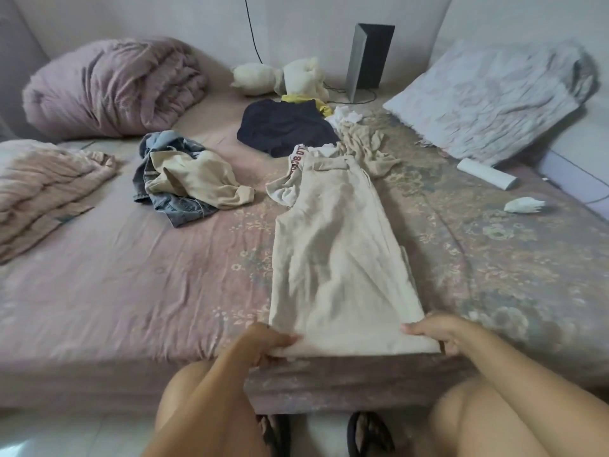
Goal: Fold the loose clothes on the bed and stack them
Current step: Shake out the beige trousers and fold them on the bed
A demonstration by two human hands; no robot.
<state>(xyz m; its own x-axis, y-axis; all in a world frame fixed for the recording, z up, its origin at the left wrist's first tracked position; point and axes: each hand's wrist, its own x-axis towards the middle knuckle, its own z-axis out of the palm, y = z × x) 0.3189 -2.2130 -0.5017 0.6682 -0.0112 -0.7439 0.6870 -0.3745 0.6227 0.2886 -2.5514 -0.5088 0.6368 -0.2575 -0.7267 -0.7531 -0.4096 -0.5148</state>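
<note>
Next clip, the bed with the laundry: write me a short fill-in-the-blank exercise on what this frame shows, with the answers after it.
1. Both hands, left hand and right hand, grip the near end of the ____ trousers.
2. The trousers lie stretched out ____ on the bed.
3. The beige top lies crumpled on the ____ jeans.
4. The dark garment lies ____ the trousers, nearer the wall.

Answers: cream; flat; blue; beyond

Left hand point(268, 341), right hand point(435, 331), fingers curled

Head view, looking forward-down across bed point(131, 291), close over near edge.
</note>
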